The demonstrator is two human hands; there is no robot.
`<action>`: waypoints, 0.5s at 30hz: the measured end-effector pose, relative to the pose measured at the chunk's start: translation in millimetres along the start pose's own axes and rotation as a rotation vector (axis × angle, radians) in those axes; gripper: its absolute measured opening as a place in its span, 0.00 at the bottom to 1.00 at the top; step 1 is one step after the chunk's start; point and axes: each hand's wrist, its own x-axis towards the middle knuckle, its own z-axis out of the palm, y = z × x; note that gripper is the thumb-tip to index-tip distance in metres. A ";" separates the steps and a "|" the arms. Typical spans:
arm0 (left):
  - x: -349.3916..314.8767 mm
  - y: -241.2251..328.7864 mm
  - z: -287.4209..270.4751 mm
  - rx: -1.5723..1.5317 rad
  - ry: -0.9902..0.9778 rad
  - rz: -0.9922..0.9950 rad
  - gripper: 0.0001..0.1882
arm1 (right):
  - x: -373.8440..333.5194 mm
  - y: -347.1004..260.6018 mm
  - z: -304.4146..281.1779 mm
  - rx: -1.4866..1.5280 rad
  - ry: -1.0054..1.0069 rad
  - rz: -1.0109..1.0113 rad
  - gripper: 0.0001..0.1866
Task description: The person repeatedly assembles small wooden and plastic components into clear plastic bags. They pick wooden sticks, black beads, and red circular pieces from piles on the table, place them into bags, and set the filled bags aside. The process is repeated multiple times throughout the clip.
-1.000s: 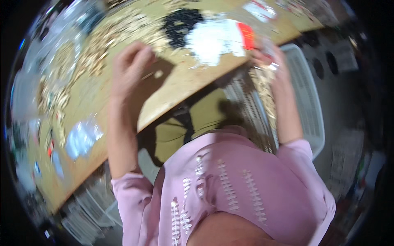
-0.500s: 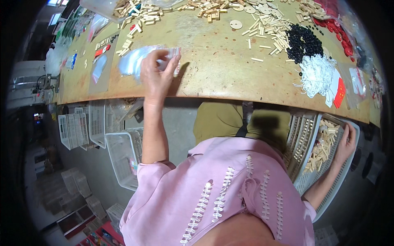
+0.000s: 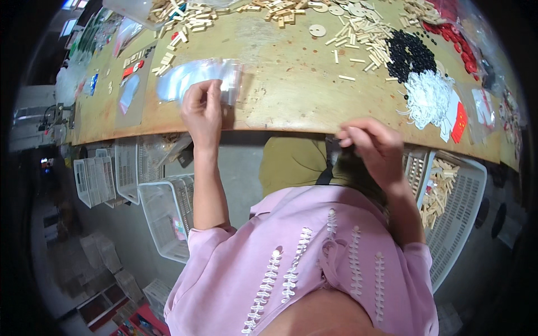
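My left hand (image 3: 203, 115) is closed, thumb pressed to the curled fingers, over the near side of a stack of clear zip bags (image 3: 188, 79) on the table. Whether a bag is pinched in it cannot be made out. At the table's front edge, above my lap, my right hand (image 3: 376, 150) has thumb and fingertips drawn together. Anything between those fingertips is too small or hidden to tell. Beyond it lie a heap of white cords (image 3: 428, 98), a pile of black beads (image 3: 411, 56) and scattered small wooden sticks (image 3: 361, 39).
A white basket (image 3: 468, 215) with wooden pieces (image 3: 440, 193) stands low on my right. Other white baskets (image 3: 162, 215) are on the floor at left. The wooden table (image 3: 291, 101) also bears wooden discs (image 3: 317, 30), red pieces (image 3: 465, 53) and a sample card (image 3: 136, 92).
My right hand has left the basket of wooden pieces and come up leftward to the table's front edge. My left hand has dropped slightly nearer, its fingers now closed tighter.
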 end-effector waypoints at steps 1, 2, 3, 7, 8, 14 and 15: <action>-7.2 21.6 5.2 0.010 -0.038 0.059 0.04 | 6.4 -4.2 10.1 0.078 -0.031 0.055 0.11; -16.7 41.5 11.4 -0.021 -0.099 0.109 0.03 | 13.7 -8.2 19.7 0.219 -0.040 0.137 0.10; -26.0 60.3 15.7 -0.052 -0.158 0.154 0.03 | 20.1 -13.1 25.7 0.361 -0.049 0.221 0.10; -51.9 95.8 37.7 -0.140 -0.329 0.247 0.04 | 28.3 -1.4 22.6 0.573 -0.173 0.239 0.09; -52.8 95.4 41.8 -0.120 -0.371 0.268 0.04 | 26.7 0.4 17.6 0.554 -0.190 0.261 0.10; -67.8 101.9 61.1 -0.330 -0.468 0.044 0.08 | 6.3 20.5 13.7 0.536 -0.104 0.215 0.09; -70.8 106.7 62.6 -0.398 -0.479 -0.049 0.10 | 5.2 21.2 14.7 0.544 -0.060 0.183 0.10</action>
